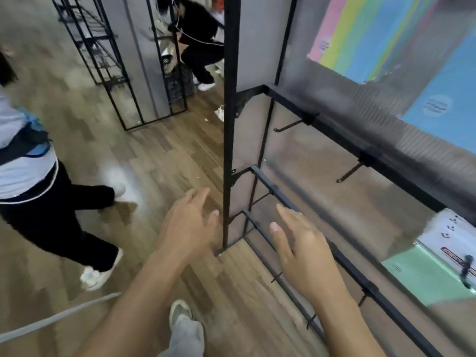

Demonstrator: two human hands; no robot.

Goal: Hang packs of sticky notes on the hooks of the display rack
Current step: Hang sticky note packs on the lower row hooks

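A black metal display rack (229, 124) fills the right half of the view, with horizontal bars and bare hooks (286, 127) sticking out. One pack of sticky notes (425, 276), green with a white header card, hangs at the lower right. Bigger multicoloured packs (381, 39) hang at the top right. My left hand (188, 225) hovers just left of the rack's corner post, fingers relaxed and holding nothing. Over the lower bars my right hand (301, 243) is spread open, also without anything in it.
A person in black trousers (51, 215) stands close at the left on the wooden floor. Another person (198, 39) crouches at the back by a dark crate (177, 86). A second black rack (108, 60) stands at the back left. My shoe (180, 313) is below.
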